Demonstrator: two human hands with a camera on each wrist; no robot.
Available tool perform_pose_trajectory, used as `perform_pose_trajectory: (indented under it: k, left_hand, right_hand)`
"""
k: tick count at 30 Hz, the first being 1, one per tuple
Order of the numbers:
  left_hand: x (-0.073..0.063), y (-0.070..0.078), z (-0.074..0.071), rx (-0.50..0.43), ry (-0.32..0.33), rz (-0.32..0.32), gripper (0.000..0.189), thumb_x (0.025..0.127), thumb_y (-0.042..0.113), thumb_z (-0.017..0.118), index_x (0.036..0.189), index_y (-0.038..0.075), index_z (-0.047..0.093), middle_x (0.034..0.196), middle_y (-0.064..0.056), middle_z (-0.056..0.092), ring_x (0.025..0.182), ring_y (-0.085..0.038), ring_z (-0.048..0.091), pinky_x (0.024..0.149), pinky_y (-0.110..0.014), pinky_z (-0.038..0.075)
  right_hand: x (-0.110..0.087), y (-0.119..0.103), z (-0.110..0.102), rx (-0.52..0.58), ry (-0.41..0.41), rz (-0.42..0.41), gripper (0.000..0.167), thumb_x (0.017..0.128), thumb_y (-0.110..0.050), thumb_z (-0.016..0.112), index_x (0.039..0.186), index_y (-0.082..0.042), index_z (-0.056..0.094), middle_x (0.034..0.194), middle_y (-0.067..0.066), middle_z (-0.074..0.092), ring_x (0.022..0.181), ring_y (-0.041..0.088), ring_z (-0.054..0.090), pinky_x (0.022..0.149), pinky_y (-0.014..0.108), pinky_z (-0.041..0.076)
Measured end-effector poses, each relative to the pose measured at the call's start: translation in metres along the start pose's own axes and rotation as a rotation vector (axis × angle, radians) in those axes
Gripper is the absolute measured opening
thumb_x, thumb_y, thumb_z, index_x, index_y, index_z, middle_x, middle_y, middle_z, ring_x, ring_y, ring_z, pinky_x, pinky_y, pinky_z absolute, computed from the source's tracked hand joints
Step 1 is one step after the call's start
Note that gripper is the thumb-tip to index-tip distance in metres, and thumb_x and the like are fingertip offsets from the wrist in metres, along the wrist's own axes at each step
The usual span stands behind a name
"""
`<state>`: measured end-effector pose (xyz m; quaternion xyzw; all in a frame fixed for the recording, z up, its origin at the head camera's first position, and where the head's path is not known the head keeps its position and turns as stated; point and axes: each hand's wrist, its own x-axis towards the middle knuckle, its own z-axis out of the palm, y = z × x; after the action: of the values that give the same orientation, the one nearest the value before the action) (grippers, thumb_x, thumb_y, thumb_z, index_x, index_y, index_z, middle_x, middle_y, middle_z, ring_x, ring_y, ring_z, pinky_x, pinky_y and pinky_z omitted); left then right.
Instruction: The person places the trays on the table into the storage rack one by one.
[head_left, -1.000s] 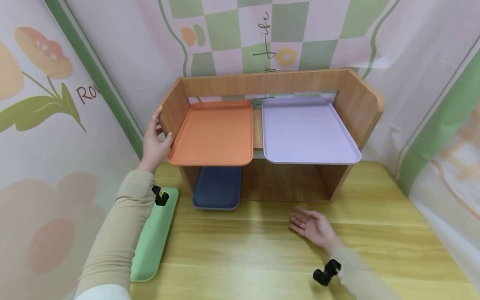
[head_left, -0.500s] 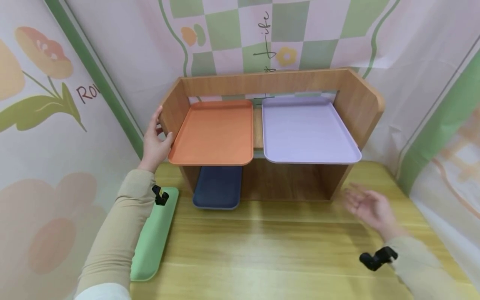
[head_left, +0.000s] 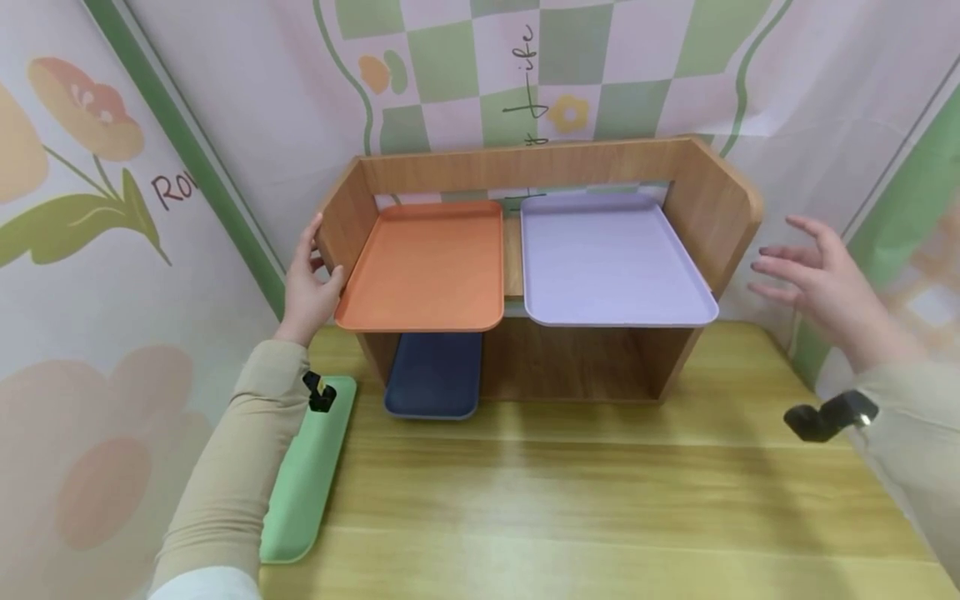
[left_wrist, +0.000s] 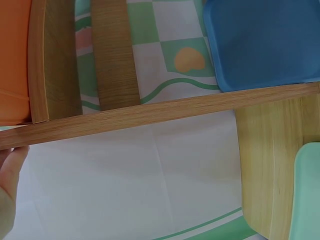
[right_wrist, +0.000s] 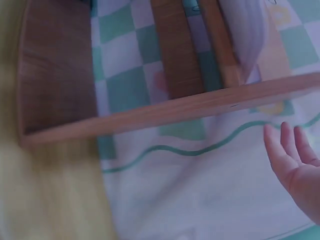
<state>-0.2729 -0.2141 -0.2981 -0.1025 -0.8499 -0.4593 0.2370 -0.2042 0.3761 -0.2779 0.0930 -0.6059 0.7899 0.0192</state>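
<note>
A two-tier wooden shelf (head_left: 525, 167) stands on the table. On its upper level lie an orange tray (head_left: 427, 267) at left and a lilac tray (head_left: 611, 262) at right, their front ends jutting out. A dark blue tray (head_left: 435, 375) sits on the lower level at left, also poking out in front. My left hand (head_left: 307, 287) rests against the outer face of the left side panel (left_wrist: 165, 114), fingertips touching the wood. Raised in the air to the right of the shelf, my right hand (head_left: 821, 287) has its fingers spread, apart from the right panel (right_wrist: 185, 111), holding nothing.
A long light-green tray (head_left: 318, 467) lies on the wooden tabletop (head_left: 540, 500) at left, partly covered by my left forearm. Patterned cloth (head_left: 795, 142) hangs behind the shelf and along both sides.
My right hand has swung from in front of the shelf out to the right and upward, beside the right panel. The left hand and the trays have stayed in place.
</note>
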Motion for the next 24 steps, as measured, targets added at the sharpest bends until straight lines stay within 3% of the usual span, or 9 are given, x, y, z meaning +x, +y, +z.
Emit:
perform_pose_trajectory:
  k: [2, 5, 8, 13, 19, 21, 24]
  left_hand:
    - [0.0, 0.0, -0.001, -0.004, 0.001, 0.0, 0.074, 0.092, 0.001, 0.05, 0.151, 0.032, 0.02, 0.138, -0.02, 0.039, 0.115, -0.039, 0.05, 0.054, -0.008, 0.044]
    - [0.0, -0.001, -0.001, 0.0, 0.005, 0.001, 0.074, 0.091, 0.0, 0.051, 0.151, 0.032, 0.021, 0.138, -0.02, 0.039, 0.115, -0.038, 0.05, 0.055, -0.008, 0.044]
    - [0.0, -0.001, -0.001, 0.006, 0.008, 0.001, 0.074, 0.091, 0.0, 0.051, 0.15, 0.033, 0.021, 0.138, -0.019, 0.04, 0.115, -0.037, 0.051, 0.057, -0.009, 0.044]
    - [0.001, 0.0, 0.003, 0.01, 0.002, -0.011, 0.075, 0.091, 0.001, 0.052, 0.15, 0.033, 0.021, 0.138, -0.018, 0.04, 0.115, -0.037, 0.051, 0.058, -0.011, 0.045]
    - [0.003, 0.001, 0.002, 0.011, -0.015, -0.039, 0.075, 0.091, 0.003, 0.052, 0.15, 0.036, 0.02, 0.138, -0.018, 0.039, 0.116, -0.038, 0.051, 0.056, -0.014, 0.048]
    - [0.003, 0.001, 0.0, 0.019, -0.019, -0.041, 0.075, 0.091, 0.003, 0.053, 0.15, 0.036, 0.02, 0.138, -0.018, 0.039, 0.116, -0.038, 0.051, 0.059, -0.021, 0.053]
    - [0.003, 0.002, -0.004, 0.032, -0.022, -0.04, 0.076, 0.09, 0.002, 0.055, 0.149, 0.035, 0.022, 0.137, -0.02, 0.04, 0.116, -0.039, 0.051, 0.07, -0.035, 0.057]
  right_hand:
    - [0.009, -0.01, 0.011, -0.267, 0.051, 0.004, 0.082, 0.091, 0.004, 0.053, 0.151, -0.027, 0.007, 0.114, -0.003, 0.046, 0.085, 0.002, 0.063, 0.068, 0.019, 0.056]
    - [0.02, -0.018, 0.025, -0.623, 0.064, 0.014, 0.09, 0.091, -0.005, 0.059, 0.151, -0.033, -0.001, 0.137, 0.012, 0.038, 0.088, -0.01, 0.055, 0.067, 0.013, 0.053]
    - [0.027, -0.02, 0.034, -0.888, 0.071, -0.004, 0.088, 0.09, -0.013, 0.062, 0.151, -0.035, 0.002, 0.144, 0.026, 0.028, 0.085, -0.015, 0.047, 0.065, 0.011, 0.052]
    - [0.031, -0.02, 0.036, -0.956, 0.1, -0.025, 0.079, 0.09, -0.01, 0.061, 0.15, -0.034, 0.015, 0.13, 0.027, 0.035, 0.08, -0.014, 0.047, 0.061, 0.015, 0.054]
    - [0.033, -0.018, 0.034, -0.954, 0.127, -0.026, 0.077, 0.09, -0.008, 0.059, 0.147, -0.039, 0.018, 0.133, 0.028, 0.035, 0.08, -0.011, 0.047, 0.058, 0.019, 0.055]
    - [0.033, -0.016, 0.036, -0.96, 0.135, -0.033, 0.077, 0.09, -0.006, 0.059, 0.147, -0.039, 0.019, 0.133, 0.028, 0.035, 0.08, -0.009, 0.048, 0.057, 0.019, 0.055]
    - [0.034, -0.015, 0.037, -0.964, 0.138, -0.027, 0.077, 0.091, -0.007, 0.058, 0.146, -0.043, 0.018, 0.135, 0.029, 0.034, 0.092, 0.009, 0.054, 0.057, 0.019, 0.054]
